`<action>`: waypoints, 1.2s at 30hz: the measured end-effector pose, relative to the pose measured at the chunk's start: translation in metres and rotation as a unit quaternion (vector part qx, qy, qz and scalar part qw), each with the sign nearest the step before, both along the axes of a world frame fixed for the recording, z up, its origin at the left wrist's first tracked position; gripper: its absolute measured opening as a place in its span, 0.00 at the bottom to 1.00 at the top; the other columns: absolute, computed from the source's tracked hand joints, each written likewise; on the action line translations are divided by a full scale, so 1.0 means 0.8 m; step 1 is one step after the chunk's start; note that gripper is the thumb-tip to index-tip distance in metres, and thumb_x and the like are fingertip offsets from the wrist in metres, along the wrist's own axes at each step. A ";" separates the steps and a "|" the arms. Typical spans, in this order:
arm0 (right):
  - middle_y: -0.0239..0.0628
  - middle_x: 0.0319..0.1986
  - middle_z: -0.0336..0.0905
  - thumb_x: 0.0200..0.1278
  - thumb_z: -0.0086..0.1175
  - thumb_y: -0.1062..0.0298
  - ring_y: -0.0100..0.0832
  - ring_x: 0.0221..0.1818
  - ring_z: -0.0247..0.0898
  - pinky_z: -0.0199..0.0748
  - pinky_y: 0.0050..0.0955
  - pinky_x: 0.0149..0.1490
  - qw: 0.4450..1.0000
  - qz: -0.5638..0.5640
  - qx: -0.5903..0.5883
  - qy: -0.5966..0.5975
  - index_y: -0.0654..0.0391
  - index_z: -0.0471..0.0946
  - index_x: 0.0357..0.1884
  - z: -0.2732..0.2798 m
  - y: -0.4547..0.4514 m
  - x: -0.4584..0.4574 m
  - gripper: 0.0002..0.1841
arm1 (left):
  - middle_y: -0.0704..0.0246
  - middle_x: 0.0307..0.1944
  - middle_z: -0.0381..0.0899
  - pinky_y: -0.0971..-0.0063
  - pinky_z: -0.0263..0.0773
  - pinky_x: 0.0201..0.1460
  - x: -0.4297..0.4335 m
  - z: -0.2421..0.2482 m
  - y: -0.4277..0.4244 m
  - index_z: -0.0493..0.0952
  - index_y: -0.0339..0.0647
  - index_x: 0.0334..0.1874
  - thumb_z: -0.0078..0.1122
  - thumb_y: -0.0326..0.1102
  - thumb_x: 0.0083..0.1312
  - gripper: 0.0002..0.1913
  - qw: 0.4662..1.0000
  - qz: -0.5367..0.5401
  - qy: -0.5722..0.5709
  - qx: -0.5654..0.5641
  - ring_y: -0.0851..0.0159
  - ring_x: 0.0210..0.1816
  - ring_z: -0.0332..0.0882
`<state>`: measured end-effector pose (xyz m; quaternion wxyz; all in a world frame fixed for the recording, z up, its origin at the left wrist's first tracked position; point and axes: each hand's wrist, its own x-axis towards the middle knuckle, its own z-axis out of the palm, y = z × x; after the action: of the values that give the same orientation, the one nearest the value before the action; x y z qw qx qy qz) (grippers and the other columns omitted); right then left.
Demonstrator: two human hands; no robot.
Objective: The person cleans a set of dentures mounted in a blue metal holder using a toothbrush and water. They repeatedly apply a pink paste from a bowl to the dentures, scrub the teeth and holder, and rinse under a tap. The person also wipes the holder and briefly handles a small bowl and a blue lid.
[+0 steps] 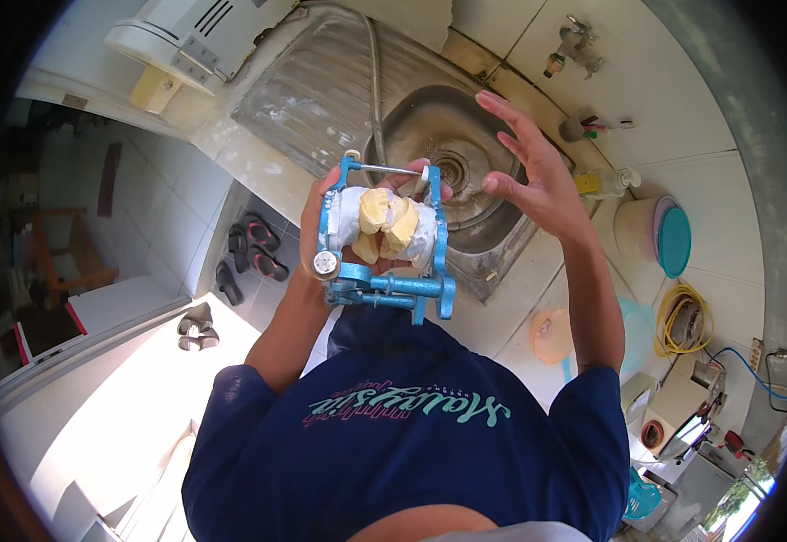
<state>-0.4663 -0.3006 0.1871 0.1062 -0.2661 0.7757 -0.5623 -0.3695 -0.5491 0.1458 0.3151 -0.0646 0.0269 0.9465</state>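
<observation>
My left hand [312,227] grips a blue metal dental articulator [400,284] from its left side and from behind, in front of my chest. Yellow stone dental casts [388,217] sit between its two arms, fixed with white plaster [345,215] at both ends. A thin metal pin [390,169] spans the articulator's far end. Part of my left hand is hidden behind the casts and frame. My right hand [525,169] is raised to the right, apart from the articulator, with fingers spread and nothing in them. Below and beyond both hands is a stained steel sink basin [414,122].
A grey hose [374,81] runs across the ribbed drainboard [298,95] into the basin. A white machine [190,34] stands at the far left. Along the right are a pump bottle [603,181], a tub with a teal lid [675,242], an orange bowl [549,335] and coiled yellow tubing [664,332].
</observation>
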 end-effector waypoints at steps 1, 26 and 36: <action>0.46 0.73 0.58 0.51 0.74 0.46 0.44 0.75 0.55 0.60 0.43 0.73 0.999 0.038 0.016 0.023 0.51 0.62 0.75 0.018 -0.005 0.012 0.50 | 0.48 0.73 0.58 0.38 0.74 0.59 0.005 0.003 0.004 0.50 0.45 0.80 0.46 0.72 0.62 0.50 1.000 -0.002 -0.003 0.004 0.39 0.61 0.75; 0.52 0.78 0.44 0.38 0.79 0.42 0.52 0.80 0.40 0.59 0.46 0.73 0.995 0.100 0.017 -0.019 0.51 0.51 0.79 0.065 0.004 0.077 0.66 | 0.45 0.62 0.70 0.44 0.73 0.63 0.031 0.025 0.055 0.54 0.37 0.78 0.42 0.73 0.63 0.51 0.998 -0.064 -0.003 -0.005 0.39 0.58 0.77; 0.54 0.75 0.53 0.58 0.60 0.31 0.57 0.78 0.45 0.48 0.50 0.76 0.984 -0.001 -0.045 0.170 0.51 0.66 0.74 0.080 0.021 0.097 0.47 | 0.48 0.68 0.64 0.38 0.68 0.65 0.035 0.047 0.064 0.52 0.37 0.78 0.45 0.74 0.61 0.53 0.999 -0.035 0.000 0.029 0.42 0.65 0.70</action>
<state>-0.3886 -0.2835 0.2514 -0.0399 -0.3619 0.7568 -0.5428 -0.3417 -0.4980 0.1831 0.3500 -0.0547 0.0012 0.9351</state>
